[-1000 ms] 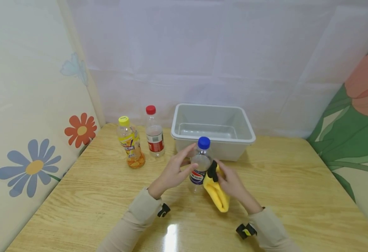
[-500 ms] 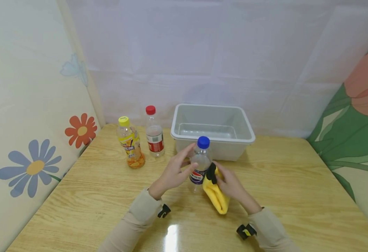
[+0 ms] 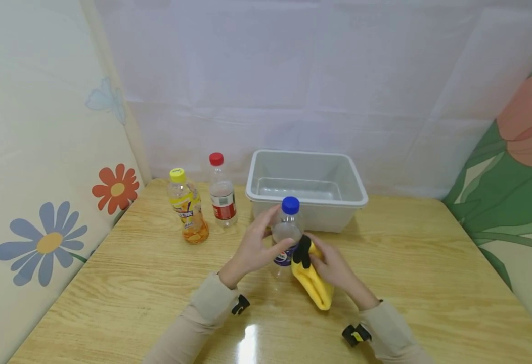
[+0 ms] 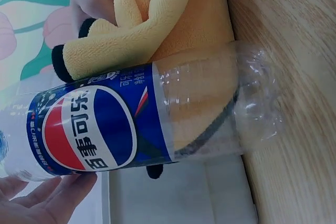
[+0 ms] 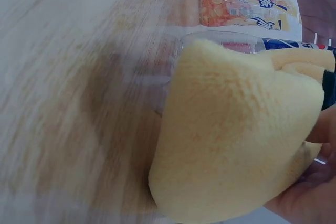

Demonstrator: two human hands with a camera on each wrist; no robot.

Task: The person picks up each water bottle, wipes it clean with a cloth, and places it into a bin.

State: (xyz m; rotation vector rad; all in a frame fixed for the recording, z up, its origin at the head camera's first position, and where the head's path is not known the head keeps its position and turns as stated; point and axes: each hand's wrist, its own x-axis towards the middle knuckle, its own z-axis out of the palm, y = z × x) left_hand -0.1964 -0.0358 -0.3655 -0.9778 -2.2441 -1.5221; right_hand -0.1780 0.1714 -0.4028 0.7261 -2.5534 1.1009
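Observation:
A clear plastic Pepsi bottle [image 3: 287, 230] with a blue cap stands upright on the table in the head view. My left hand [image 3: 253, 247] holds it from the left, thumb across the front and fingers behind. Fingers [image 4: 63, 195] of that hand meet the bottle beside its blue label in the left wrist view. At the bottle's right side, my right hand [image 3: 331, 263] grips a folded yellow cloth [image 3: 313, 283] with black edging, which lies against the bottle. The cloth [image 5: 236, 135] hides much of the bottle in the right wrist view.
A grey plastic bin [image 3: 309, 199] stands just behind the bottle. To the left are a red-capped bottle [image 3: 223, 199] and a yellow-capped bottle [image 3: 188, 212] with some orange liquid. Fabric backdrops [image 3: 293, 76] enclose the wooden table [image 3: 134, 283] at the back and sides.
The Pepsi bottle has shifted slightly left. My left thumb has come further across its front, over the label. The cloth in my right hand has moved slightly along the bottle's side.

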